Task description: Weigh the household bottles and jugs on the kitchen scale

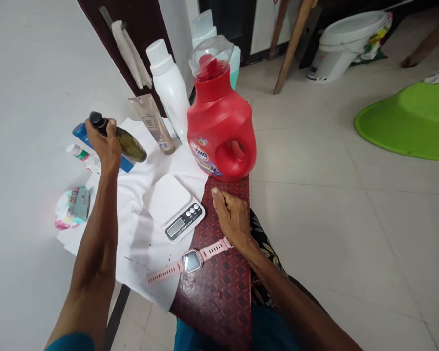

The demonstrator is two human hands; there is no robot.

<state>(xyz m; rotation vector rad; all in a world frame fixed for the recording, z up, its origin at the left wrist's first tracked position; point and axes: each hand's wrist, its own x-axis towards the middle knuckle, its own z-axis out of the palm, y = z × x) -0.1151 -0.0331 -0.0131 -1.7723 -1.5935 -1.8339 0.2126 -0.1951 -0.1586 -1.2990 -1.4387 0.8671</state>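
My left hand (108, 146) is wrapped round the neck of a pump bottle (130, 145) with a black top and olive-green body, tilted over the far left of the white cloth (131, 243). Behind it lie a blue bottle (126, 164) and a small white-capped bottle (81, 153), both partly hidden. My right hand (233, 214) rests closed at the table's right edge, nothing visible in it. Left of it sits a white digital kitchen scale (170, 197), its plate bare. A pink-strapped smartwatch (191, 261) lies stretched out nearer me.
A red OMO detergent jug (219, 126) stands at the table's far right corner, beside a white bottle (171, 90) and a beige tube (154, 122). A tissue pack (79, 202) is by the wall. On the floor are a white bucket (336, 48) and a green plastic thing (406, 122).
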